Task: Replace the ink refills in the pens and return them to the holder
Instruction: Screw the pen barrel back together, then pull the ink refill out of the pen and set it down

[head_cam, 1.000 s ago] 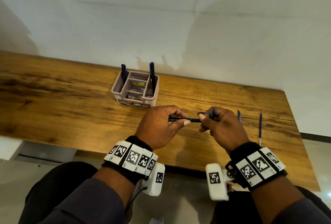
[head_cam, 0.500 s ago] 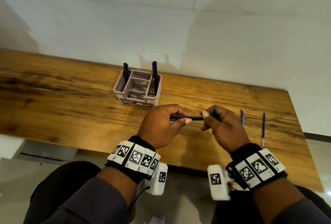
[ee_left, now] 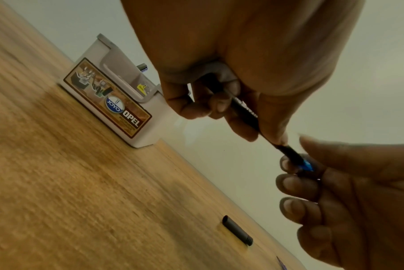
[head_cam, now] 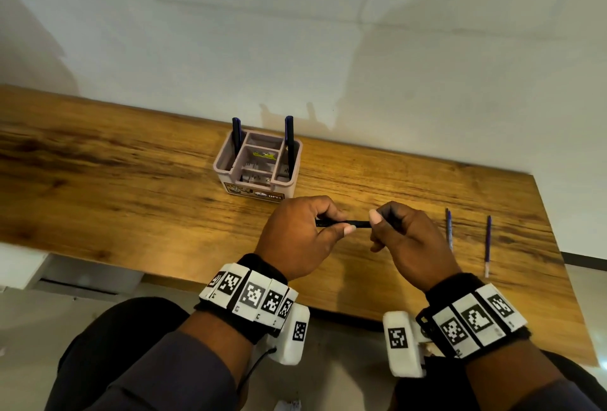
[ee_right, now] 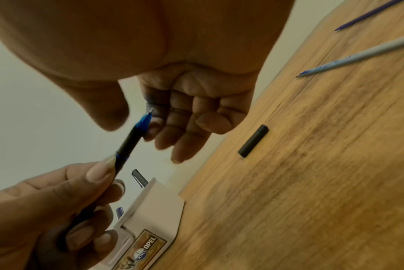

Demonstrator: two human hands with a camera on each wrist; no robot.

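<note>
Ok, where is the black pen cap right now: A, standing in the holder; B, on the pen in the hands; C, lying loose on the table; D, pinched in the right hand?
C: the black cap lies alone on the wooden table, apart from both hands.

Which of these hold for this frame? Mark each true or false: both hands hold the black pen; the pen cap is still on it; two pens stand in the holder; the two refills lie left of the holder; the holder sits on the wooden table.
1. Both hands, left hand and right hand, hold the black pen. True.
2. The cap is on the pen. False: the black cap lies on the table.
3. Two pens stand in the holder. True.
4. The two refills lie left of the holder. False: refills and lie to its right.
5. The holder sits on the wooden table. True.
</note>
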